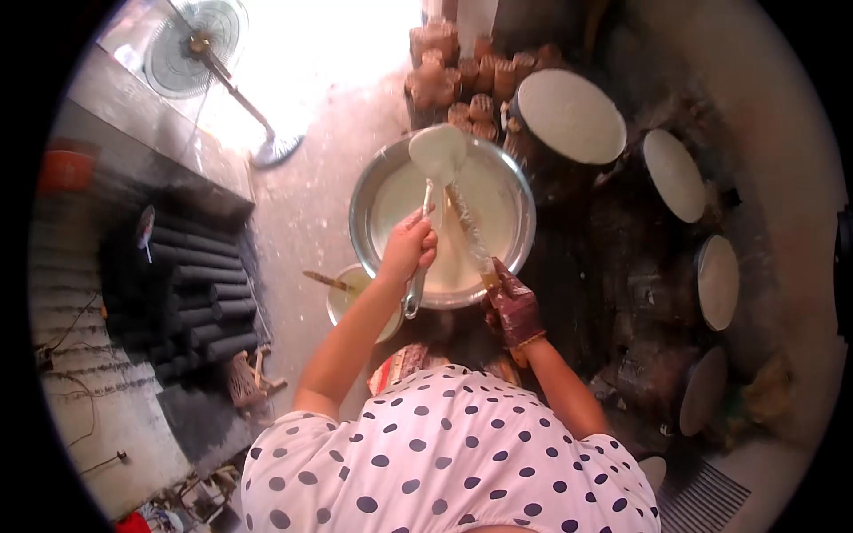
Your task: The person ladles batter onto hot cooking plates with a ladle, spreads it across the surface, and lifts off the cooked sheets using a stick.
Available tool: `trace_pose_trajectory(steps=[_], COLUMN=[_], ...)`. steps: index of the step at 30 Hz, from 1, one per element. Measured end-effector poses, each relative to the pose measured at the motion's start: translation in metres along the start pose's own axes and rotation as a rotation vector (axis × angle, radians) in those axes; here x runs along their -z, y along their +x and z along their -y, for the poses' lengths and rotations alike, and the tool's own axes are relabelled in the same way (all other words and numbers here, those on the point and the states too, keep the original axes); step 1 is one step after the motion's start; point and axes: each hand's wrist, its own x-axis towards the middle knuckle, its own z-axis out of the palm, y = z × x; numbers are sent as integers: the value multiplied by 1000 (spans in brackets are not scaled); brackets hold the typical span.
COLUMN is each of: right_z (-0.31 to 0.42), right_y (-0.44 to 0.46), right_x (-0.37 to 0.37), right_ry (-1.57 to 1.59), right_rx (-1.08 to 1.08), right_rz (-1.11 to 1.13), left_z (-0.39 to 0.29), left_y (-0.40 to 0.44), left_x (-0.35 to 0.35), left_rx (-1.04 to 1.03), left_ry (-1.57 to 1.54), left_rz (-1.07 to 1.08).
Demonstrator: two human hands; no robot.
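Note:
My bare left hand (413, 246) is closed round the metal handle of a ladle (437, 153), whose head is coated in white batter. That head is over the far side of a wide metal basin (364, 178) of creamy white batter (400, 200). In a dark red glove, my right hand (516, 306) grips a wooden stick (471, 229) partly wrapped in clear plastic. The stick's far end meets or lies just under the ladle's head; I cannot tell which. Batter runs down below it into the basin.
Left of the basin sits a smaller bowl (336, 311) of pale liquid with a brown handle (327, 281). Black cylinders (200, 275) are stacked at left. Brown perforated briquettes (435, 84) stand behind. Round white-topped vessels (571, 115) line the right. A standing fan (200, 43) is far left.

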Motion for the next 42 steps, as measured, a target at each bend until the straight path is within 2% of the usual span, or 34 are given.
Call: trace_pose_trajectory(steps=[3, 5, 7, 8, 9, 10, 11, 12, 13, 14, 15, 16, 19, 21, 22, 24, 25, 26, 29, 30, 31, 32, 34, 35, 36, 37, 38, 39, 40, 42], right_z=[37, 47, 38, 29, 17, 5, -6, -14, -27, -41, -58, -60, -101, -116, -126, -147, -159, -166, -196, -220, -233, -247, -280, -308, -322, -324, -325, -321, -306, -270], right_y=[-20, -21, -10, -3, 7, 16, 24, 16, 2, -12, -26, -53, -88, -116, -132, -158, -175, -190, -230, -230, -243, -257, -310, -334, -363, -389, -405, -421, -436, -453], right_x=[15, 34, 50, 51, 49, 50, 54, 65, 75, 87, 105, 118, 164, 190, 204, 230, 247, 265, 309, 316, 333, 351, 376, 382, 396, 404, 417, 429, 448, 497], right_ry=[16, 6, -464, -449, -702, -967, -1414, -1404, -1295, -1187, -1178, -1075, -895, -860, -845, -882, -889, -873, -766, -853, -872, -888, -931, -982, -971, -887, -926, -963, -1129, -1081], right_rx=[171, 207, 553, 555, 820, 1068, 856, 824, 816, 812, 831, 695, 617, 506, 470, 402, 427, 398, 331, 13, -162, -344, -76, -126, -155, -395, -474, -554, -486, -363], right_rz=[17, 12, -134, -156, -313, -479, -525, -569, -550, -535, -607, -602, -780, -919, -989, -1150, -1247, -1298, -1460, -1518, -1556, -1574, -1668, -1731, -1739, -1632, -1640, -1644, -1764, -1882], left_z=[-57, -81, -96, -92, -83, -70, -54, -45, -33, -14, -8, 8, 63, 112, 125, 161, 173, 190, 272, 310, 345, 371, 412, 430, 439, 445, 456, 466, 479, 533], left_y=[-40, -50, -46, -28, -12, 2, 17, 29, 19, 27, 9, 0, 5, 44, 41, 37, 16, 2, -1, 9, 15, 9, -7, -24, -40, -51, -64, -78, -88, -92], left_x=[-14, -7, 4, 17, 24, 25, 23, 13, -8, -5, -27, -40, -100, -147, -187, -226, -259, -287, -377, -408, -451, -494, -563, -591, -613, -631, -650, -666, -682, -717], left_rx=[-189, -187, -159, -15, 138, 159, 337, 520, 434, 395, 210, 59, 162, 664, 764, 509, 418, 395, 535, 973, 1386, 1406, 1412, 1434, 1204, 940, 954, 738, 504, 555], left_ry=[169, 257, 350, 276, 204, 224, -109, -435, -339, -285, 64, 339, 474, 19, -37, 330, 497, 571, 607, 343, 76, 110, 270, 294, 525, 742, 755, 897, 1030, 1004], left_rz=[87, 107, 126, 183, 236, 256, 245, 219, 181, 390, 388, 418, 477, 486, 413, 813, 774, 808, 980, 804, 562, 584, 573, 585, 895, 1182, 1189, 1340, 1477, 1511])
